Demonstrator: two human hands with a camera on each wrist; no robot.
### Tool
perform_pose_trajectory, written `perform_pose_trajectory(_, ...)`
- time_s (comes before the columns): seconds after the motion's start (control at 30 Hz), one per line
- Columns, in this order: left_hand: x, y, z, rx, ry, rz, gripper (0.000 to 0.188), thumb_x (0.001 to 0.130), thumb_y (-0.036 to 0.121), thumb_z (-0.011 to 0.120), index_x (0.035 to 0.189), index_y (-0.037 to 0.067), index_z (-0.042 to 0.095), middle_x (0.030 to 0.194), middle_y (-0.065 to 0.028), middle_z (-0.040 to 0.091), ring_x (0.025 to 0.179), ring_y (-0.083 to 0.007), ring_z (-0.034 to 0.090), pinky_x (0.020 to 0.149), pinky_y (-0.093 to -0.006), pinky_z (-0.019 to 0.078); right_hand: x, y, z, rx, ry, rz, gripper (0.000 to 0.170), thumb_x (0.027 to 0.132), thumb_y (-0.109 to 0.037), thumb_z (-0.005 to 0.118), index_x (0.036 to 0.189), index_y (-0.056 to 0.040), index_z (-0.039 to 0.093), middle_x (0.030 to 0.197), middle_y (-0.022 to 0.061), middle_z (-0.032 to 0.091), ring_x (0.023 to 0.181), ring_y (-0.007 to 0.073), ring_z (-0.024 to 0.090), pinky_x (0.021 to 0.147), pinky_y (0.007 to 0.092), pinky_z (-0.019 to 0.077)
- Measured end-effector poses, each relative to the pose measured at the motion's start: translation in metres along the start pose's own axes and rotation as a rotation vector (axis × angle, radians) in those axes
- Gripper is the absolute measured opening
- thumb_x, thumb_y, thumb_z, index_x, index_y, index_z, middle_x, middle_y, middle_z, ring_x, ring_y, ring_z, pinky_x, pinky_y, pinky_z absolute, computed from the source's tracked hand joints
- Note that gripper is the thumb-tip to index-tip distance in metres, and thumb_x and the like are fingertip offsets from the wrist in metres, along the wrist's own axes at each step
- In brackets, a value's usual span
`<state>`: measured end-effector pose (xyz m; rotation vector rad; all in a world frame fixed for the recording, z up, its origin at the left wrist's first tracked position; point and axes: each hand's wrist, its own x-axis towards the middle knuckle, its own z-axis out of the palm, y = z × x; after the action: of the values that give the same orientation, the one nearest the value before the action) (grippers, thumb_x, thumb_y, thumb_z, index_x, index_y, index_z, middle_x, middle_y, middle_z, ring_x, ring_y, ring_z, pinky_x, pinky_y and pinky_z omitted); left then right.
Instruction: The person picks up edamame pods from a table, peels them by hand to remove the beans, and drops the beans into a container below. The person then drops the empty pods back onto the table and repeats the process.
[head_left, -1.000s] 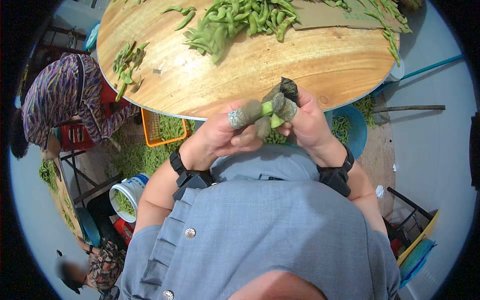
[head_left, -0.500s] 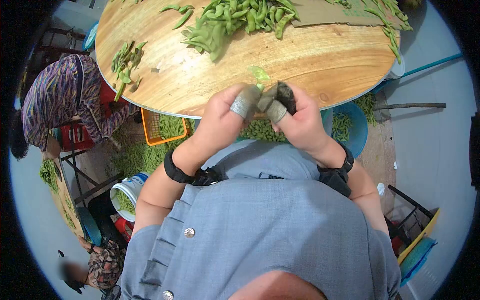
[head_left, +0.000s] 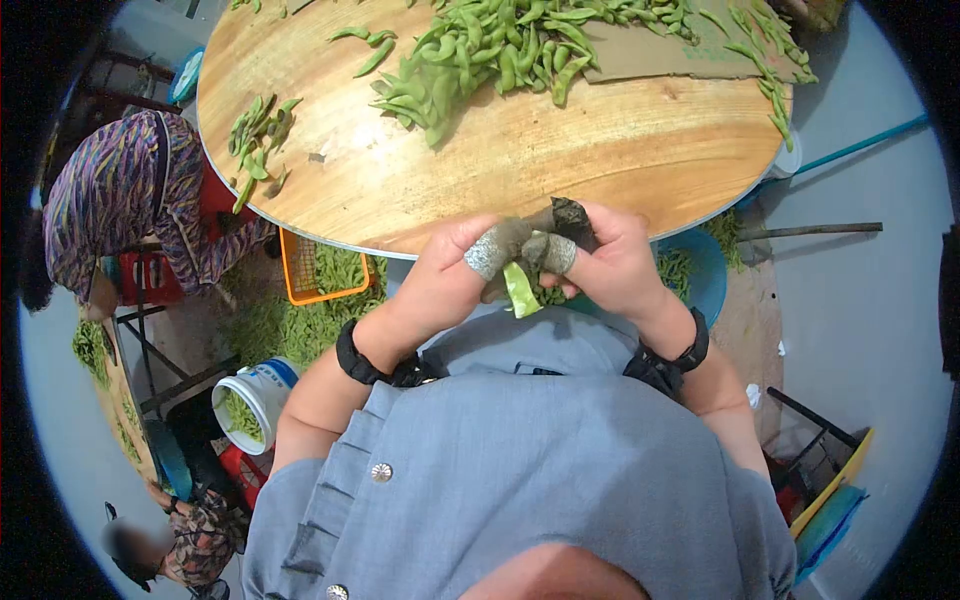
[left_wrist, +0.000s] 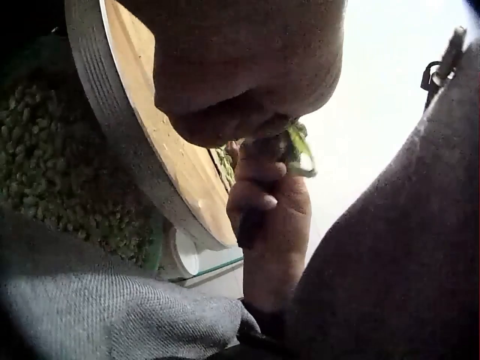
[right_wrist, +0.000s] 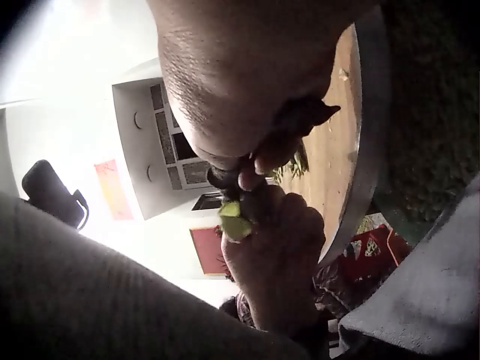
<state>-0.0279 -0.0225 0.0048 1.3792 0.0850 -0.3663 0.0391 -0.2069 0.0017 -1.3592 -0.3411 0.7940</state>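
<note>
In the head view my left hand (head_left: 450, 265) and right hand (head_left: 615, 255) meet just in front of the table edge, thumbs together. Dark, worn covers sit on several fingertips, with silvery tape round the left thumb. Between the thumbs both hands pinch a green soybean pod (head_left: 520, 291), its pale split end sticking out toward my body. The left wrist view shows the pod (left_wrist: 301, 150) at the fingertips, its shell gaping. In the right wrist view the pod's (right_wrist: 235, 222) light green part shows by the left thumb; the rest is hidden by fingers.
A pile of soybean pods (head_left: 490, 55) lies on the round wooden table (head_left: 600, 140), beside cardboard (head_left: 650, 55). Below are an orange basket (head_left: 290, 270), a white bucket (head_left: 225, 405), a blue basin (head_left: 710, 275) and pods on the floor. Two people work at left.
Half a second ago a pale pod piece stuck out over the table side of my hands; now a split pod end points toward my body. Both hands have come slightly closer to me.
</note>
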Motion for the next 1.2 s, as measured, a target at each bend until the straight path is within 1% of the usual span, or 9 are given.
perform_pose_trajectory(0.13, -0.001, 0.001, -0.01, -0.194, -0.099, -0.081, 0.024, 0.098, 0.026, 0.05, 0.098, 0.006, 0.064, 0.074, 0.0058, 0.057, 0.061, -0.0014, 0.045, 0.051, -0.0185, 0.0342, 0.003, -0.003, -0.004, -0.056, -0.052, 0.04, 0.018, 0.081, -0.007, 0.064, 0.098, -0.0008, 0.063, 0.074, -0.0009, 0.063, 0.062, 0.007, 0.056, 0.055, 0.0225, 0.0451)
perform_pose_trajectory(0.3, -0.002, -0.012, -0.017, 0.414, 0.046, 0.155, 0.018, 0.093, 0.016, 0.053, 0.093, 0.001, 0.063, 0.067, -0.0024, 0.057, 0.061, -0.0106, 0.05, 0.055, -0.0267, 0.0414, 0.008, 0.026, -0.005, -0.422, 0.039, -0.196, 0.024, 0.072, -0.011, 0.068, 0.093, -0.0014, 0.062, 0.071, 0.0064, 0.06, 0.063, 0.0103, 0.057, 0.057, 0.0276, 0.046)
perform_pose_trajectory(0.47, 0.004, -0.013, -0.01, 0.528, 0.251, 0.21, 0.015, 0.09, 0.011, 0.053, 0.085, 0.0, 0.062, 0.071, -0.0142, 0.059, 0.063, -0.0172, 0.055, 0.059, -0.0317, 0.0442, 0.004, 0.006, 0.0, -0.689, 0.235, -0.35, 0.023, 0.072, -0.012, 0.067, 0.091, -0.0012, 0.062, 0.071, 0.0143, 0.056, 0.066, 0.0133, 0.06, 0.059, 0.0322, 0.0481)
perform_pose_trajectory(0.57, 0.01, -0.017, -0.007, 0.55, 0.183, 0.31, 0.018, 0.093, 0.014, 0.052, 0.087, 0.0, 0.062, 0.071, -0.0085, 0.061, 0.063, -0.0145, 0.055, 0.059, -0.0305, 0.0445, 0.002, 0.001, -0.001, -0.575, 0.105, -0.249, 0.021, 0.077, -0.01, 0.065, 0.096, -0.0011, 0.061, 0.073, 0.0096, 0.061, 0.068, 0.0138, 0.061, 0.06, 0.0332, 0.0496)
perform_pose_trajectory(0.63, 0.01, -0.013, -0.001, 0.136, 0.08, 0.12, 0.022, 0.096, 0.02, 0.049, 0.091, 0.002, 0.062, 0.072, -0.0012, 0.061, 0.064, -0.0094, 0.053, 0.057, -0.0264, 0.0438, 0.002, -0.008, -0.003, -0.109, 0.051, 0.084, 0.022, 0.081, -0.008, 0.064, 0.101, -0.0009, 0.059, 0.079, 0.003, 0.063, 0.07, 0.0144, 0.061, 0.062, 0.033, 0.0509)
perform_pose_trajectory(0.77, 0.017, -0.026, -0.001, -0.158, -0.019, -0.026, 0.026, 0.095, 0.033, 0.053, 0.096, 0.008, 0.06, 0.068, 0.0059, 0.051, 0.053, -0.0036, 0.041, 0.045, -0.02, 0.0281, 0.011, 0.013, -0.009, -0.119, -0.018, -0.138, 0.021, 0.082, -0.006, 0.062, 0.101, -0.0009, 0.057, 0.086, 0.0009, 0.061, 0.069, 0.0083, 0.058, 0.06, 0.0251, 0.0492)
perform_pose_trajectory(0.93, 0.011, -0.015, -0.003, -0.264, -0.001, -0.164, 0.026, 0.098, 0.027, 0.047, 0.098, 0.007, 0.064, 0.073, 0.0069, 0.055, 0.059, -0.0011, 0.044, 0.05, -0.0175, 0.0338, 0.009, 0.007, -0.022, 0.051, -0.066, 0.109, 0.019, 0.08, -0.006, 0.062, 0.098, -0.0022, 0.058, 0.082, 0.0004, 0.06, 0.064, 0.0054, 0.054, 0.057, 0.0223, 0.0464)
perform_pose_trajectory(1.1, 0.012, -0.025, -0.008, -0.055, 0.077, 0.031, 0.023, 0.096, 0.02, 0.049, 0.099, 0.004, 0.065, 0.074, 0.0042, 0.057, 0.064, -0.0052, 0.05, 0.056, -0.021, 0.0405, 0.01, 0.024, -0.002, -0.161, 0.111, -0.246, 0.022, 0.078, -0.01, 0.065, 0.097, -0.0004, 0.06, 0.083, 0.002, 0.063, 0.069, 0.0103, 0.058, 0.063, 0.0264, 0.0484)
perform_pose_trajectory(1.2, 0.013, -0.024, -0.009, 0.242, 0.159, 0.222, 0.02, 0.093, 0.015, 0.051, 0.095, 0.0, 0.063, 0.074, -0.0004, 0.06, 0.07, -0.0112, 0.055, 0.064, -0.0275, 0.0463, 0.007, 0.019, -0.01, -0.508, 0.086, -0.169, 0.032, 0.081, -0.004, 0.067, 0.111, 0.0004, 0.058, 0.089, -0.0018, 0.062, 0.077, 0.0045, 0.056, 0.068, 0.0219, 0.0475)
